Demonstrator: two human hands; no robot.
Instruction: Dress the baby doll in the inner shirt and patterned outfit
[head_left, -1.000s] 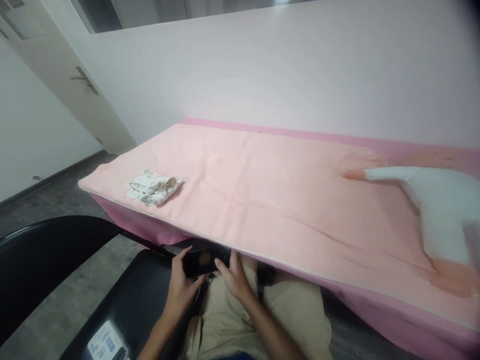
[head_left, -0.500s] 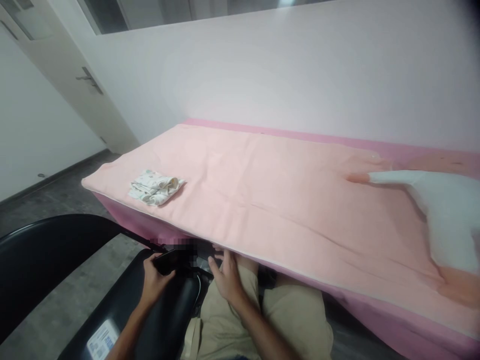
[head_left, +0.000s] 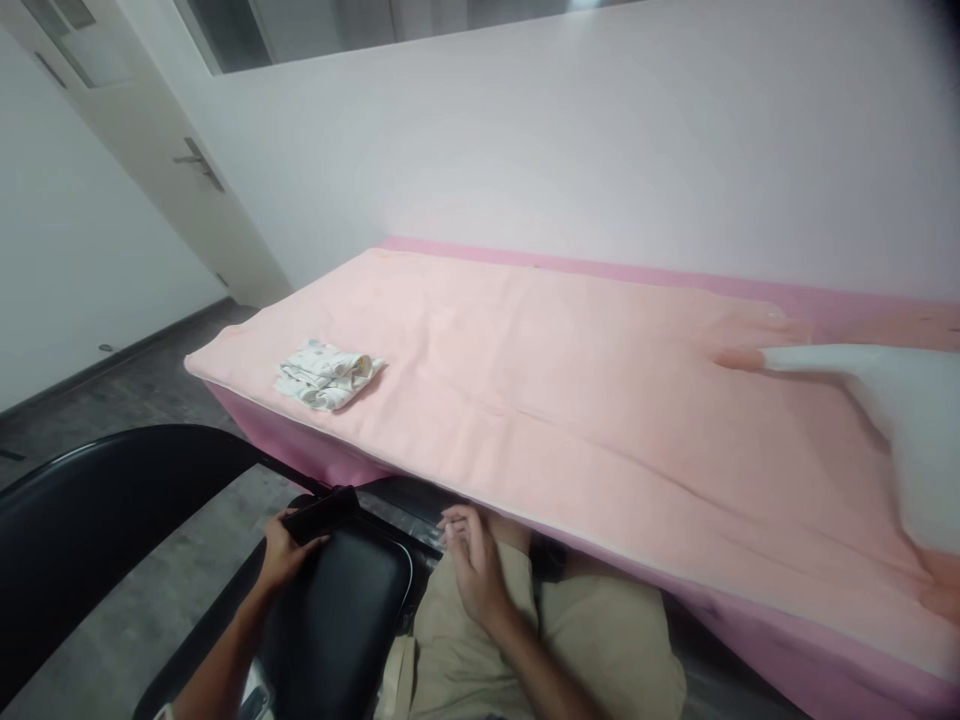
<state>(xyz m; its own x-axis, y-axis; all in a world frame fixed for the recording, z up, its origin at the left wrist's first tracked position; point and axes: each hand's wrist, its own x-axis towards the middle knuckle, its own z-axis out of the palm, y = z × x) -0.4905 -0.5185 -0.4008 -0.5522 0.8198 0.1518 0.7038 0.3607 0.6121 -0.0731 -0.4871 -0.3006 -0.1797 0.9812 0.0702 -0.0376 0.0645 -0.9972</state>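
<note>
My left hand (head_left: 279, 553) grips a black phone (head_left: 321, 513) and holds it over the seat of a black chair (head_left: 337, 620) at my left side. My right hand (head_left: 471, 558) rests on my thigh in beige trousers (head_left: 570, 640), empty, its fingers loosely spread near the table's front edge. A long table under a pink cloth (head_left: 570, 370) stretches in front of me. On its left end lies a small folded patterned cloth (head_left: 327, 373). At the right end lies a doll in a white garment (head_left: 892, 400), one arm stretched leftward.
The black chair's backrest (head_left: 90, 520) curves at lower left. A white wall stands behind the table, a door with a handle (head_left: 196, 160) at far left. Grey floor lies to the left of the table.
My left hand has carried the phone from my lap leftward onto the black chair seat. My right hand let go of it and stayed on my thigh. The view shifted slightly right.
</note>
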